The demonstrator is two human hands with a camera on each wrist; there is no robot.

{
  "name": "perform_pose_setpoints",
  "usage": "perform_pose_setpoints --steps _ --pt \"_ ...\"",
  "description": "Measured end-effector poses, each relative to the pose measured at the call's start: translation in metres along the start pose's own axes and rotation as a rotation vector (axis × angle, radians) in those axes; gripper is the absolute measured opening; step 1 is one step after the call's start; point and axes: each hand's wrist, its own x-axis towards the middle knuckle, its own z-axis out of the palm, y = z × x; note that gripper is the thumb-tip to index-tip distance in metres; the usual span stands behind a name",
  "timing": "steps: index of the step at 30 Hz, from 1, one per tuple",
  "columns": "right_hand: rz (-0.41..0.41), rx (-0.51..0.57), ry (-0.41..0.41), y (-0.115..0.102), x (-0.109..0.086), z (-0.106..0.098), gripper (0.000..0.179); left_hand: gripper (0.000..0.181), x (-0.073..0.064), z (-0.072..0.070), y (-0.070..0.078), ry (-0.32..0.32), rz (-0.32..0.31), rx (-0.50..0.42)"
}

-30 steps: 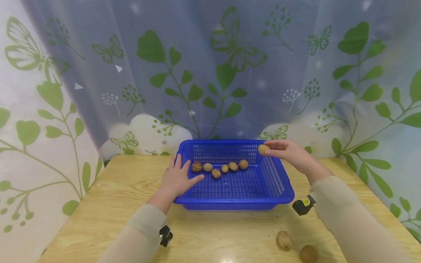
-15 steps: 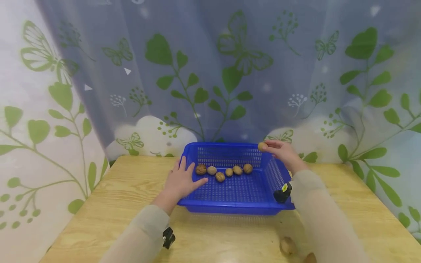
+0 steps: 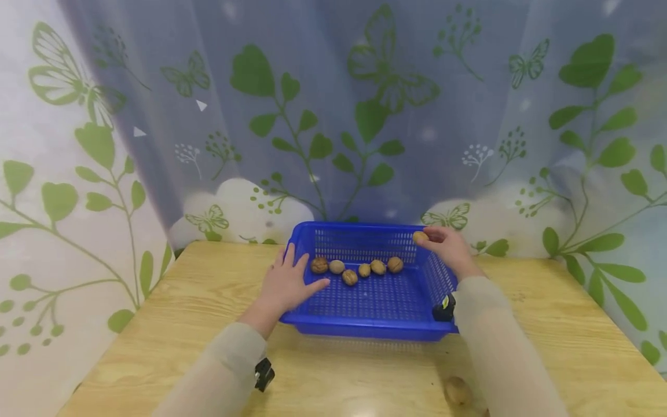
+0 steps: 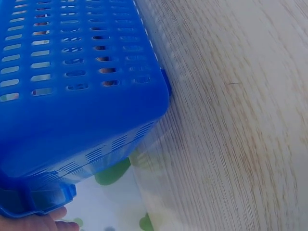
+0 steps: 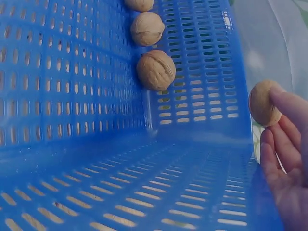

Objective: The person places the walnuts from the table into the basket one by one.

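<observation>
A blue perforated plastic basket [image 3: 365,328] stands on the table, with a row of several walnuts [image 3: 350,277] lying in its back half. My left hand [image 3: 283,286] rests on the basket's left rim with fingers spread, the thumb reaching over the inside. In the left wrist view, fingertips [image 4: 62,224] show at the rim. At the back right corner, my right hand [image 3: 445,246] pinches a walnut [image 5: 263,103] between thumb and fingers, level with the rim. The right wrist view shows two walnuts close to the back wall, with part of another above them.
Another walnut [image 3: 457,391] lies on the wooden table [image 3: 323,382] in front of the basket, beside the right sleeve. The edge of a further round thing shows at the frame's bottom. A printed curtain [image 3: 323,116] hangs behind the table.
My right forearm and its wrist camera have swung left, over the basket's right side. The pinched walnut stays near the back right corner. My left hand keeps its place on the rim.
</observation>
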Motion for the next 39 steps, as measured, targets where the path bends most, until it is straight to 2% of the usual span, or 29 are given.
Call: perform_pose_setpoints --steps 4,12,19,25,29,33,39 --pt "-0.009 -0.028 0.023 0.000 0.000 0.001 0.049 0.087 -0.001 -0.004 0.001 -0.007 0.012 -0.009" --pt "-0.041 -0.029 0.027 0.000 0.001 0.002 0.041 0.090 -0.001 -0.002 -0.001 -0.007 0.011 -0.018" --pt "-0.035 -0.045 0.024 -0.001 -0.001 0.001 0.039 0.089 -0.002 -0.003 0.000 -0.017 0.005 -0.028" --pt "-0.042 -0.010 0.030 -0.001 0.001 0.002 0.039 0.087 -0.002 -0.005 -0.001 -0.010 0.000 -0.034" --pt "-0.007 0.060 0.032 -0.002 0.004 -0.001 0.042 0.086 -0.001 -0.006 -0.001 -0.009 0.000 -0.053" --pt "0.029 0.115 -0.019 -0.012 0.006 -0.005 0.050 0.086 -0.002 -0.006 -0.001 -0.028 -0.008 -0.043" --pt "0.019 0.185 -0.132 -0.045 0.004 -0.023 0.057 0.086 -0.003 -0.006 -0.001 -0.027 -0.004 -0.018"
